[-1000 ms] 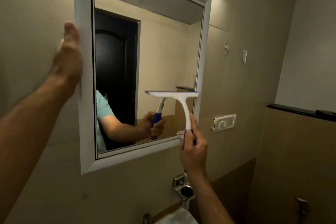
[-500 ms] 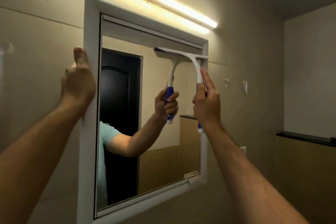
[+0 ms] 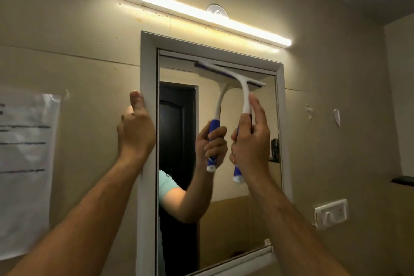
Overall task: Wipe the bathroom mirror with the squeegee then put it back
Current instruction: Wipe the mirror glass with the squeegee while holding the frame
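Note:
The mirror (image 3: 251, 213) hangs on the beige wall in a white frame (image 3: 146, 69). My right hand (image 3: 252, 141) grips the blue and white handle of the squeegee (image 3: 245, 96). Its blade lies across the glass near the top edge, right of the middle. The glass reflects the squeegee and the gripping hand. My left hand (image 3: 135, 127) holds the left side of the frame, thumb pointing up along it.
A lit tube light (image 3: 201, 13) runs above the mirror. A paper sheet (image 3: 24, 163) is stuck on the wall at left. A switch plate (image 3: 331, 213) and a small dark shelf (image 3: 403, 179) sit on the right wall.
The squeegee went from the mirror's lower right up to its top, then shifted left along the top edge. My left hand stayed on the frame; the view tilted upward.

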`<state>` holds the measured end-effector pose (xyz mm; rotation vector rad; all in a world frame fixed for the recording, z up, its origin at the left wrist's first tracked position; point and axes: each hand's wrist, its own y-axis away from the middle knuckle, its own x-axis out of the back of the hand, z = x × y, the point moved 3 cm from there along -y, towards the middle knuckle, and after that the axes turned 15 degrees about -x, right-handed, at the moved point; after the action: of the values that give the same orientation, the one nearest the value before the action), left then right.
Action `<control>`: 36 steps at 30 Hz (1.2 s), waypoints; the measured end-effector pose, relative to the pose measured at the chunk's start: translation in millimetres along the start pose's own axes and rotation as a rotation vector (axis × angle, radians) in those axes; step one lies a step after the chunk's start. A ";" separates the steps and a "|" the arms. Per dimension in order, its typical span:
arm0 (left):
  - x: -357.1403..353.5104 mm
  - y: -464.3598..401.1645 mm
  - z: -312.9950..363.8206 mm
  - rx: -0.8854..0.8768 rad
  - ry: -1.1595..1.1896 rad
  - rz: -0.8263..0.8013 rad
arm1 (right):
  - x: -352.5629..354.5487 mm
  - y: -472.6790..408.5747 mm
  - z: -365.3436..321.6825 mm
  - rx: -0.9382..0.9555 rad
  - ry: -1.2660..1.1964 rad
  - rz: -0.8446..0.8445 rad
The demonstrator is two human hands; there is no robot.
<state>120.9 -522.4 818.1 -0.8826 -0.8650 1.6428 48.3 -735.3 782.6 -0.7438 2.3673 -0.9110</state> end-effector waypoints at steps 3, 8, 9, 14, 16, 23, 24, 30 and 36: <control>-16.0 10.3 3.2 0.025 -0.033 -0.023 | -0.2 36.5 13.3 0.024 -0.018 -0.049; -15.2 9.8 -0.3 0.018 -0.021 -0.005 | -13.9 36.2 -9.2 0.022 -0.086 -0.145; -15.7 9.8 -2.6 0.018 -0.031 -0.008 | -21.0 31.6 -16.9 0.042 -0.085 -0.170; -14.7 6.7 -5.7 0.018 -0.026 -0.020 | -47.3 27.8 -21.4 0.083 -0.055 -0.141; -14.4 6.5 -5.0 0.009 -0.044 -0.007 | -44.3 35.2 -10.3 0.094 -0.052 -0.133; -14.8 7.2 -4.2 0.008 -0.030 -0.016 | -21.8 73.2 13.2 0.116 -0.009 -0.138; -14.9 6.8 -3.8 0.012 -0.032 -0.017 | -20.8 67.9 10.5 0.107 -0.016 -0.136; -15.2 8.6 -0.2 0.026 -0.028 0.002 | -35.5 40.1 -20.4 0.100 -0.039 -0.140; -12.6 25.0 -10.2 0.085 0.110 -0.107 | -17.4 86.3 12.8 0.101 0.011 -0.132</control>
<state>121.2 -538.7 793.1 -0.8453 -0.7483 1.5130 42.1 -675.7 716.8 -0.8650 2.2837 -1.0836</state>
